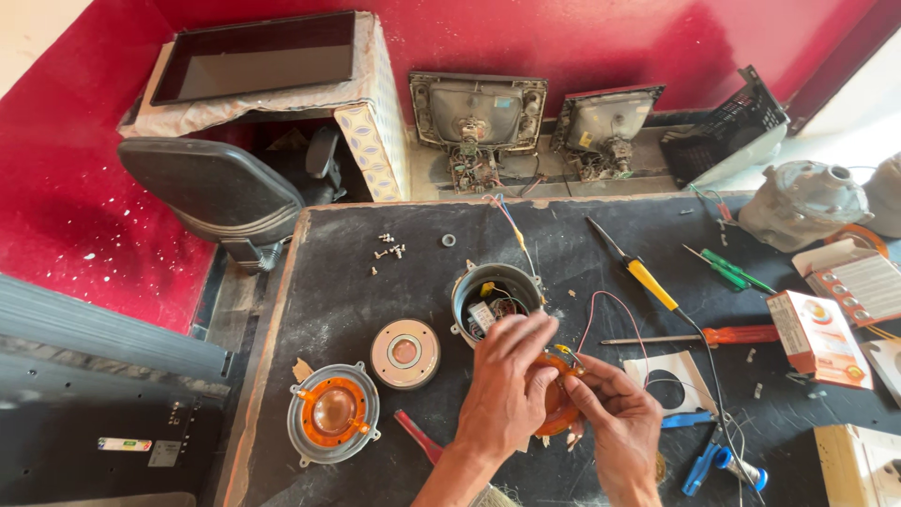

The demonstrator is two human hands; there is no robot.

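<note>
Both my hands meet over a black worktop [347, 291]. My left hand [507, 385] and my right hand [615, 422] together grip an orange round part [557, 399], mostly hidden between the fingers. Just beyond the fingertips stands a grey metal cup housing [496, 293] with wires and small parts inside. A thin pink wire [601, 305] loops from near my right hand toward the housing.
A round magnet disc [404, 353] and an orange-and-grey diaphragm unit [334, 413] lie left. Loose screws [387, 249] sit far left. A yellow-handled soldering iron [643, 274], red screwdriver [732, 335], green screwdriver [732, 270], small boxes [815, 338] and blue tool [704, 465] lie right.
</note>
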